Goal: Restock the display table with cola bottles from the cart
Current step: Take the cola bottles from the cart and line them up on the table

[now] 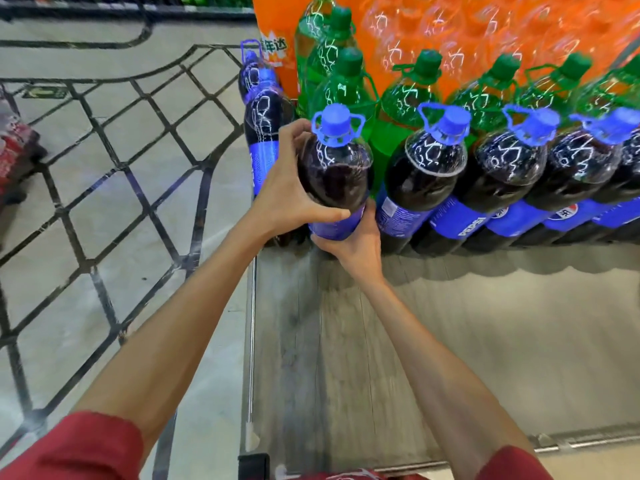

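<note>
Bottle [334,178] standing upright, cap [335,124] pointing up, you're gripping it with left hand [287,199] and right hand [358,245], table [450,341] edge just left, bare top nearer you.

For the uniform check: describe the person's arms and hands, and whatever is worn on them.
The hands are bare, with no gloves. The left hand and right hand show no visible rings, and neither wrist shows a watch or band. The left forearm and right forearm are uncovered. Plain red fabric, the left sleeve and right sleeve, covers only the upper arms.
</note>
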{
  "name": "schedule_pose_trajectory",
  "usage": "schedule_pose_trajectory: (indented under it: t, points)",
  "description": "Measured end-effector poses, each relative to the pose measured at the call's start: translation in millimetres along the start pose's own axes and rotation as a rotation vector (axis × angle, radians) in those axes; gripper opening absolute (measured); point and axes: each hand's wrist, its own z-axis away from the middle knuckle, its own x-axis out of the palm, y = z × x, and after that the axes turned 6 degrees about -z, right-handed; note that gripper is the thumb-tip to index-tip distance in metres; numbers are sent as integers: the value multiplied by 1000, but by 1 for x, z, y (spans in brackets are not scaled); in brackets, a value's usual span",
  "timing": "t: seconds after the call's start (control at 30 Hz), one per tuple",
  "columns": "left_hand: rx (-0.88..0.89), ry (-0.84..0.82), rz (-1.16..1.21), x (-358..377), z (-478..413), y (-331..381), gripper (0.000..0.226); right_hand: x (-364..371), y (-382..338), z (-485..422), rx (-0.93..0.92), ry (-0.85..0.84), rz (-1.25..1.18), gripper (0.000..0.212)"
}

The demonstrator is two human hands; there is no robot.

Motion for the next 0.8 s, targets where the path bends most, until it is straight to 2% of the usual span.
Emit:
schedule_pose_trajectory:
  t: [0.27, 0.4, 0.53, 0.8]
  points:
    - [10, -37, 34, 8, -14, -9, 112, -1, 5, -9, 8, 25, 9, 103]
    - [32, -63, 37, 11, -14, -10, 111, 5, 10, 3, 4, 140, 20, 108]
    - [80, -62, -13, 18, -14, -6, 110, 13, 11, 15, 6, 249, 32, 101]
    - [74, -69, -31, 22, -7, -8, 114, 20, 10, 28, -8, 362, 86, 101]
